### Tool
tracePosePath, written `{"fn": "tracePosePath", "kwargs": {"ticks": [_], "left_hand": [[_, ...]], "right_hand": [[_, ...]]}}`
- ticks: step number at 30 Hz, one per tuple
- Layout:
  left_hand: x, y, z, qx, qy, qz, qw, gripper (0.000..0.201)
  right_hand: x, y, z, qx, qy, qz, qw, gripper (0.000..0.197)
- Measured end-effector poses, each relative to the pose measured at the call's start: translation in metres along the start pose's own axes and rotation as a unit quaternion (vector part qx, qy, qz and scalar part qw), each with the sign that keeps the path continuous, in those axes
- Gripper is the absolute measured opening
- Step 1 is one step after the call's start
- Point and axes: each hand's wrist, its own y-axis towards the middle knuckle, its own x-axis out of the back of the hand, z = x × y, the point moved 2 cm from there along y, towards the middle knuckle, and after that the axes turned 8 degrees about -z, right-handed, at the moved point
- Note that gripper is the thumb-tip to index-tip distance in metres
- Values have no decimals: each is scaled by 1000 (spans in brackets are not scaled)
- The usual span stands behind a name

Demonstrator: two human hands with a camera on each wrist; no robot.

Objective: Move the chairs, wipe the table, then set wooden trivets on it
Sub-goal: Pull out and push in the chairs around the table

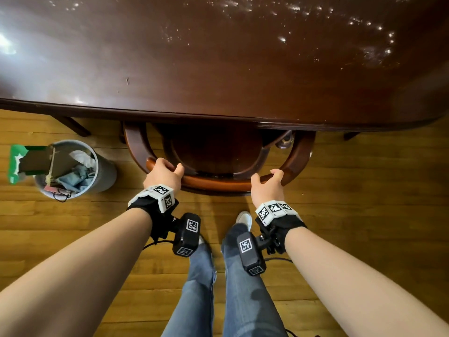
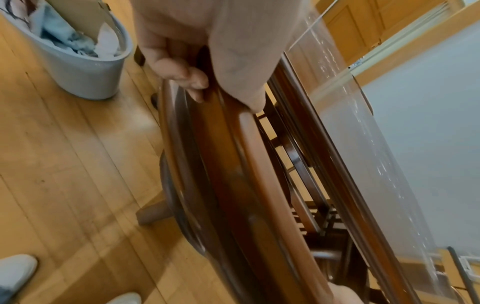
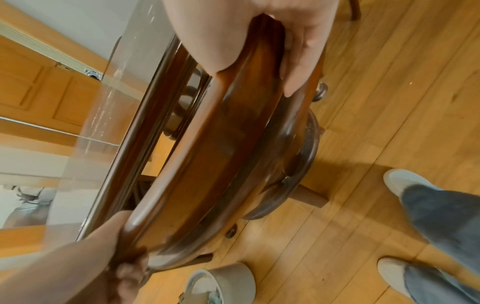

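A dark wooden chair (image 1: 216, 183) with a curved back rail is tucked under the glossy brown table (image 1: 218, 69), its seat partly hidden beneath the table edge. My left hand (image 1: 163, 171) grips the left part of the rail, fingers curled over the top; the left wrist view shows the chair rail (image 2: 221, 144) with the left hand (image 2: 182, 67) wrapped round it. My right hand (image 1: 268, 181) grips the right part of the rail, and the right wrist view shows the chair rail (image 3: 221, 144) pinched between thumb and fingers of that right hand (image 3: 298, 51). No trivets or cloth show.
A grey waste bin (image 1: 73, 169) full of paper and rags stands on the wooden floor left of the chair, a green-edged box sticking out. My legs and white shoe (image 1: 244, 218) are right behind the chair. Table legs stand at left and right.
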Motion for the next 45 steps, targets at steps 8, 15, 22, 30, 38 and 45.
{"fn": "tracePosePath", "kwargs": {"ticks": [8, 15, 22, 30, 38, 45], "left_hand": [[-1, 12, -6, 7, 100, 40, 994, 61], [-13, -5, -1, 10, 58, 40, 997, 55], [-5, 0, 3, -5, 39, 18, 999, 51], [-15, -15, -1, 23, 12, 12, 1000, 56], [-14, -17, -1, 21, -1, 2, 1000, 65], [-10, -12, -2, 30, -3, -3, 1000, 66]], "right_hand": [[3, 3, 2, -23, 8, -1, 1000, 44], [12, 11, 2, -16, 3, -7, 1000, 49], [2, 3, -2, -11, 15, -1, 1000, 48], [8, 12, -1, 10, 23, -21, 999, 42], [13, 14, -4, 15, 16, 2, 1000, 45], [18, 12, 0, 17, -18, 42, 999, 46]]}}
